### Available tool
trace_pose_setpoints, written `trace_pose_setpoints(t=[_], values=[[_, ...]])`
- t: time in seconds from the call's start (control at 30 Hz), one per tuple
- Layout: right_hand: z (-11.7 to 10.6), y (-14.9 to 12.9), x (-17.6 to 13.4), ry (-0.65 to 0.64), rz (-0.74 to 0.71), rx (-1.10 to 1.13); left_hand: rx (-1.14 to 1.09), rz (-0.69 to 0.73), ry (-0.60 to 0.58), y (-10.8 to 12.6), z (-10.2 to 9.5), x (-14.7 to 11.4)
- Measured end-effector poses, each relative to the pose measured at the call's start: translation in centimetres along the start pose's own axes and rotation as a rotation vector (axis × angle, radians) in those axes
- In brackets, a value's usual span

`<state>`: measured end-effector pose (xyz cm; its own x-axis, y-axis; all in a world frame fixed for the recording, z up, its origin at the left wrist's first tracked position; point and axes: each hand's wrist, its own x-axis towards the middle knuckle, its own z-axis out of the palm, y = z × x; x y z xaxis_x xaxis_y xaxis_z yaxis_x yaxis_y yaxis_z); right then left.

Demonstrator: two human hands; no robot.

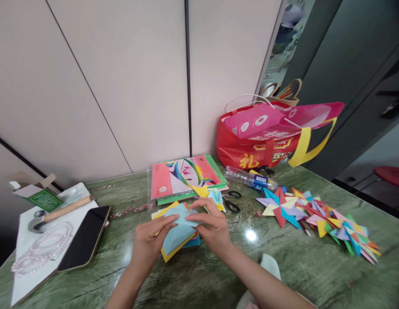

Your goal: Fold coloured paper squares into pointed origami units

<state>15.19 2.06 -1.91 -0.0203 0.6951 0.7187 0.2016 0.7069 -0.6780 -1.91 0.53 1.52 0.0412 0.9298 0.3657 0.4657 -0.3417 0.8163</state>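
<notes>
Head view: we see blue paper in both hands, over loose sheets on the table.
Left hand: pinching the paper's left side.
Right hand: pinching its right side.
Stars: assembled, to our right.
Pieces: folded, behind the hands.
Blue paper: partly folded, we judge.
Sheets: apparently unfolded.
</notes>
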Motion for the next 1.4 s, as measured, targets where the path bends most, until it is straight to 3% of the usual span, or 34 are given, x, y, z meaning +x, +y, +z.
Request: trace_pose_setpoints(t=[0.13, 0.27, 0.5, 1.1, 1.4], values=[[-0.4, 0.2, 0.3, -0.013, -0.094, -0.026, 0.008, 0.033, -0.013, -0.1, -0.1, -0.1], [-0.5, 0.1, 0.6, -0.019, -0.082, -0.01, 0.037, 0.047, 0.014, -0.1, 0.0, -0.1], [-0.3, 0.3, 0.5, -0.006, 0.122, 0.171, 0.063, 0.097, 0.062, 0.0, 0.0, -0.2], [-1.8, 1.7, 1.8, -0.037, 0.4, 0.418, 0.089, 0.039, 0.167, 0.1, -0.6, 0.0], [0.1, 1.2, 0.4, -0.034, 0.792, 0.8, 0.094, 0.096, 0.13, 0.2, 0.1, -0.5]])
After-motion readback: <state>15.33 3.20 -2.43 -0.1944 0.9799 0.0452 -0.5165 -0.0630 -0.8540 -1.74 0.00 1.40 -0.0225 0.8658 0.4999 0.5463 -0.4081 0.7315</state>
